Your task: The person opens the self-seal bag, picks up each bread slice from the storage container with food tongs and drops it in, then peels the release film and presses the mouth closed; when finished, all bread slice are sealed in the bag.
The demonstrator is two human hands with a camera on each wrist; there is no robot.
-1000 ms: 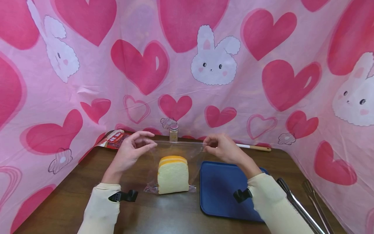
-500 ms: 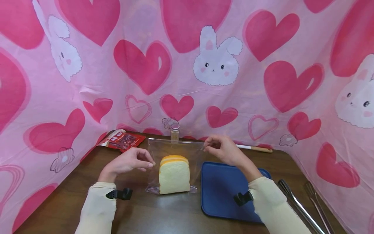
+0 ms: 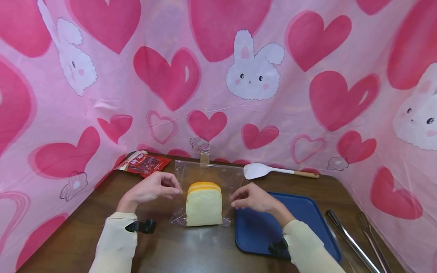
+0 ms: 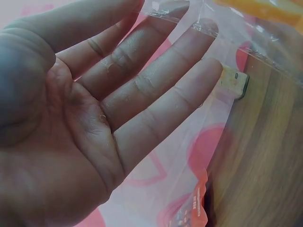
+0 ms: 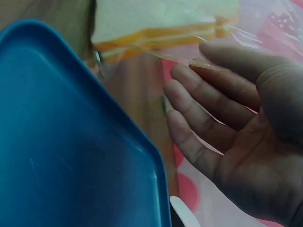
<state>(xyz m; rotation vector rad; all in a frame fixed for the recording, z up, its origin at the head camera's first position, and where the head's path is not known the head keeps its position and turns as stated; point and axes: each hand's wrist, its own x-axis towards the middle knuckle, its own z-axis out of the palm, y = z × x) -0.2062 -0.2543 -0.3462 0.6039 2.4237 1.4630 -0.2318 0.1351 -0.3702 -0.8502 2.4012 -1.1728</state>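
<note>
A clear plastic bag point(image 3: 232, 175) stands upright on the table, its top edge spread wide. Inside, near the bottom, are thick bread slices point(image 3: 204, 206) with orange crust; in the right wrist view their crust point(image 5: 161, 35) shows beside the glossy film. My left hand point(image 3: 153, 188) pinches the bag's left edge about halfway up, thumb against forefinger. Its other fingers point(image 4: 161, 101) are extended in the left wrist view, the film crossing their tips. On the opposite side my right hand point(image 3: 255, 198) pinches the right edge at similar height, remaining fingers point(image 5: 201, 106) loosely bent.
A blue tray point(image 3: 252, 231) lies right of the bag, partly under my right forearm. Behind are a white spatula point(image 3: 257, 170), a small jar point(image 3: 205, 155) and a red food packet point(image 3: 146, 163). Metal tongs point(image 3: 351, 239) and another metal utensil point(image 3: 373, 242) lie far right.
My left hand has come down from the bag's top left corner to its side. Later my right hand has dropped from the top right corner to the right side, uncovering the spatula's head.
</note>
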